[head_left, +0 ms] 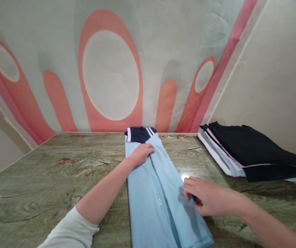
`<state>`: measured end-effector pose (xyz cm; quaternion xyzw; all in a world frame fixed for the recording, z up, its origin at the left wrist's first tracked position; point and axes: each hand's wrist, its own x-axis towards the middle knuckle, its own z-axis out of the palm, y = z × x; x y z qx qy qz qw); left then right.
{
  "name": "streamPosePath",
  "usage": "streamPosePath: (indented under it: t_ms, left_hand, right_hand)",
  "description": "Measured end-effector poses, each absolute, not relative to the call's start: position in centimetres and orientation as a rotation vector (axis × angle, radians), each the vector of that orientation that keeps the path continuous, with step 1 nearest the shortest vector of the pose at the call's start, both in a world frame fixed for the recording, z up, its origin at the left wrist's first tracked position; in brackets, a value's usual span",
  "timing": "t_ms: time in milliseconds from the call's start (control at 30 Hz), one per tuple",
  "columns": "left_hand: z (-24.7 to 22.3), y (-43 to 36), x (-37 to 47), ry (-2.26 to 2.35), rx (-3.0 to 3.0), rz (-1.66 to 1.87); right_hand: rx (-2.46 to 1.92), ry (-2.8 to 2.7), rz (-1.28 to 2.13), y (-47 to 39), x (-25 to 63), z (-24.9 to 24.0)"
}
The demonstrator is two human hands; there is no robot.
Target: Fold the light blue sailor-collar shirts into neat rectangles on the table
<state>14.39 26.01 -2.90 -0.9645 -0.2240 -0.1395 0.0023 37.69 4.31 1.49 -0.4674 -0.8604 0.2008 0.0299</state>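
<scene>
A light blue shirt [144, 193] with a navy part [137, 135] striped in white at its far end lies lengthwise on the table. Its sides are folded inward, and a small white label shows near the middle fold. My left hand [142, 154] rests on the shirt just below the navy part, its fingers laid over the fold and its thumb hidden. Close to the shirt's right edge is my right hand [205, 195], its fingers curved and a gap between them and the thumb. A shadow falls on the cloth beneath it; no cloth shows in its grasp.
On the right of the wood-patterned table [67, 182] lies a stack of folded clothes [223, 156], with a black garment [251, 144] on top hanging toward the right edge. Behind the table rises a wall covering [158, 41] with coral and white shapes.
</scene>
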Motion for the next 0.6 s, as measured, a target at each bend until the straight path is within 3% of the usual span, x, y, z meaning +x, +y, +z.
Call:
streamPosePath:
  t_ms: [300, 600]
  left_hand:
    - [-1.4, 22.6, 14.5, -0.582, -3.049, -0.231]
    - [0.1, 17.2, 14.1, -0.26, -3.079, -0.195]
  right_hand:
    - [-1.402, -2.661, 0.892, 2.2, 37.1, 3.8]
    - [-1.37, -2.757, 0.902, 1.6, 37.3, 2.5]
